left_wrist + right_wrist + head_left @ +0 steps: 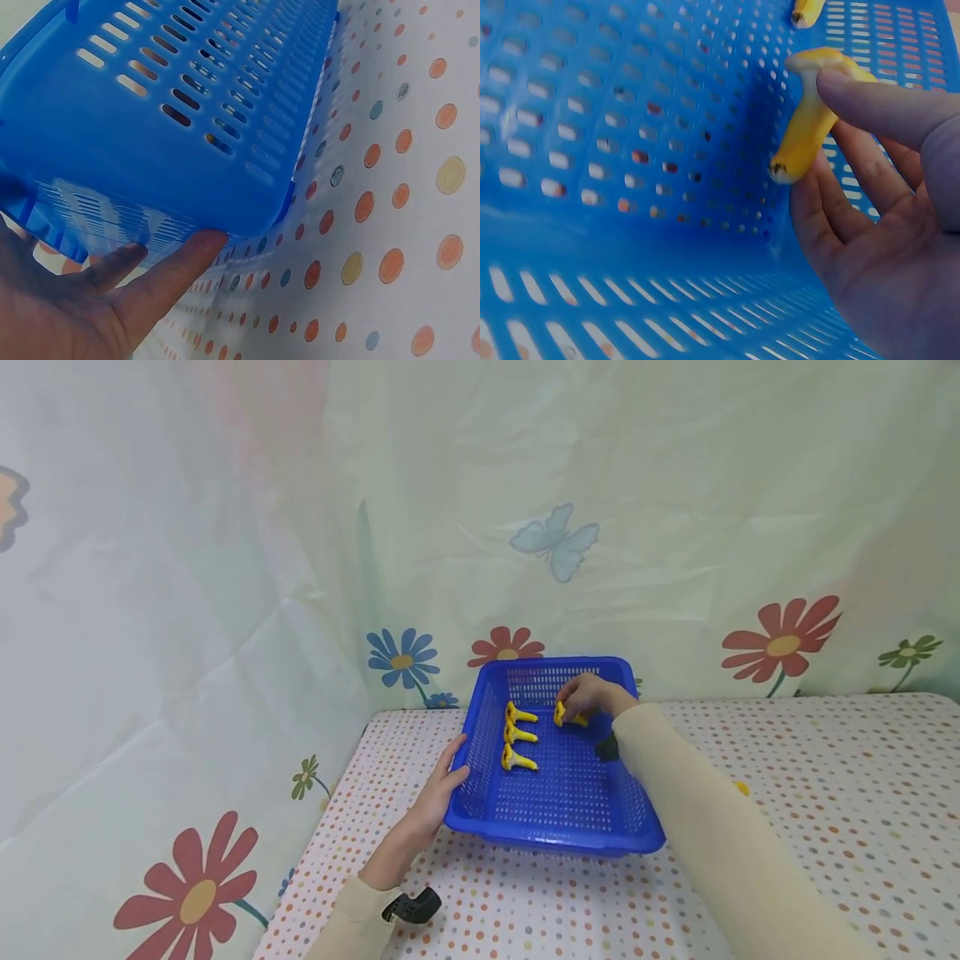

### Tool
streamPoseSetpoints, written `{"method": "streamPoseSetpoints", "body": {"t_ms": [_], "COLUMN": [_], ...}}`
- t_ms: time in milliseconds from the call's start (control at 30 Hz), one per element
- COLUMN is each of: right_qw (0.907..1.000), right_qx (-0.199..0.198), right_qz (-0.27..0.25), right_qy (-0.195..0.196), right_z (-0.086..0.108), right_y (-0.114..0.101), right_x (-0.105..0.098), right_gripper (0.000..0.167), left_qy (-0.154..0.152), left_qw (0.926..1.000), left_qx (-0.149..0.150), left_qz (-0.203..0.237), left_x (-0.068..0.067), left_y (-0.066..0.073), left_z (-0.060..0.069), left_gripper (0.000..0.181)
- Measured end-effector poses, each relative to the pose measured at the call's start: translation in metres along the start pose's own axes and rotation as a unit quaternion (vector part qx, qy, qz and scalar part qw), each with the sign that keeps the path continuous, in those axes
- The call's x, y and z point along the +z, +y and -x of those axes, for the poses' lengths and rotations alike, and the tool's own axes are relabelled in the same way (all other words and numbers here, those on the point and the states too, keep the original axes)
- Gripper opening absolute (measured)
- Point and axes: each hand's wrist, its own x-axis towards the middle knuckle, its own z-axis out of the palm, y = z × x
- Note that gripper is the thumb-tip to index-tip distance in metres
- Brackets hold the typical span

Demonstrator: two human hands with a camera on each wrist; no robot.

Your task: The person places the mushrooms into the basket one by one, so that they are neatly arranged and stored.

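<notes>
The right hand [587,695], in the upper middle of the basket as the head view shows it, pinches a yellow mushroom-shaped piece [807,129] between thumb and fingers. The right wrist view puts that piece in the upper right of the frame, tilted, with its flared end up and its dark-tipped narrow end pointing down; the thumb lies across the pale part below the flare.

Left of it in the head view, three similar pieces lie on the basket floor in a column: an upper piece [522,715], a middle piece [521,734] and a lower piece [519,760]. All three have their flared ends to the left and narrow ends to the right.

The blue slotted basket [551,841] stands on the desk [810,777], right of the frame's centre. At its left side the left hand [435,797] touches the rim, fingers spread and nearly straight — the left wrist view shows them against the blue plastic.

The desk has a dotted covering. A small orange-yellow object [742,787] shows beside the right sleeve [712,827], partly hidden — too little of it to name. Behind hangs a pale sheet [637,468] printed with flowers and a blue butterfly.
</notes>
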Motion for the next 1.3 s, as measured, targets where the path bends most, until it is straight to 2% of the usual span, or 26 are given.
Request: {"method": "streamPoseSetpoints", "body": {"t_ms": [667, 900, 1300], "right_qw": [0.9998, 0.9999, 0.9996], "right_qx": [0.016, 0.014, 0.010], "right_qz": [-0.002, 0.010, 0.018], "right_qy": [0.007, -0.002, 0.019], "right_z": [-0.008, -0.014, -0.012], "right_y": [0.003, 0.004, 0.004], "right_x": [0.005, 0.006, 0.008], "right_gripper": [0.028, 0.027, 0.027], "left_qy": [0.007, 0.009, 0.003], "left_qw": [1.0000, 0.9999, 1.0000], "left_qx": [-0.001, 0.005, 0.002], "left_qz": [0.002, -0.011, -0.005], "left_x": [0.003, 0.002, 0.001], "left_y": [0.002, 0.001, -0.003], "left_z": [0.002, 0.004, -0.001], "left_gripper": [0.057, 0.057, 0.057]}}
